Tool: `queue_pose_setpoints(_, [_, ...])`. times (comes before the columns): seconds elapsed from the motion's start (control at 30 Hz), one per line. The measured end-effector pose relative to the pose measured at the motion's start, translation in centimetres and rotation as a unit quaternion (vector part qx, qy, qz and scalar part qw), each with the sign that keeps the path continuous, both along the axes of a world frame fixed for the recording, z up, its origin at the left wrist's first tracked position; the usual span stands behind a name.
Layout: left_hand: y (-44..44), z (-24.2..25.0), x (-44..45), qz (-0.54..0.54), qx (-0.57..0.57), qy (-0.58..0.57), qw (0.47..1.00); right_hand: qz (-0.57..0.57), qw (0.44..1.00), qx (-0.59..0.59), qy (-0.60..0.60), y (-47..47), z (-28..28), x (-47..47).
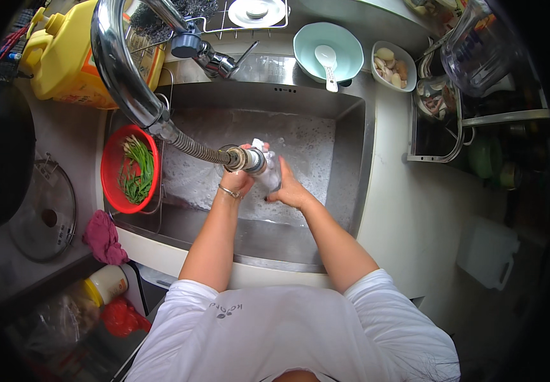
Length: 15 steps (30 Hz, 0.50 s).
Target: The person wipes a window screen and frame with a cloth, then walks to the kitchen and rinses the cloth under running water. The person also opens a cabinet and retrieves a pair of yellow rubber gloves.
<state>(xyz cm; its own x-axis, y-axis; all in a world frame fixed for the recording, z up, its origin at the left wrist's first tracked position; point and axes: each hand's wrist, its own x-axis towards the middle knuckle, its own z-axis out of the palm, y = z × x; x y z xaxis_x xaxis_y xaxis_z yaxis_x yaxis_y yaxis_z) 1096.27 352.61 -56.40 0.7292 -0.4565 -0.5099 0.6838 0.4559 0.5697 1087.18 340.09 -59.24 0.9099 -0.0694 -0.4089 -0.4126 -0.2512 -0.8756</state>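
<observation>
Over the stainless steel sink, both my hands are under the faucet's spray head. My left hand, with a bracelet at the wrist, is partly hidden by that head. Its fingertips show past the head, around a wet white item, perhaps a cloth. My right hand curves along the item's right side, thumb and fingers spread. Whether it grips the item is not clear. A dark round rim shows behind the spray head, too covered to name. Shallow, bubbly water covers the sink bottom.
A red plastic basin with green onions stands at the sink's left. The chrome faucet arches overhead beside a yellow jug. Behind the sink are a mint bowl with a white spoon and a dish of garlic cloves.
</observation>
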Motion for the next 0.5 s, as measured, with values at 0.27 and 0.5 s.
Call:
queue_pose_setpoints(0.27, [0.6, 1.2, 0.4, -0.011, -0.111, 0.01, 0.994, 0.114, 0.992, -0.028, 0.051, 0.4, -4.3, 1.3])
queue_pose_setpoints(0.5, [3.9, -1.0, 0.8, 0.052, 0.198, 0.188, 0.96, -0.247, 0.912, 0.327, -0.006, 0.3, 1.5, 2.6])
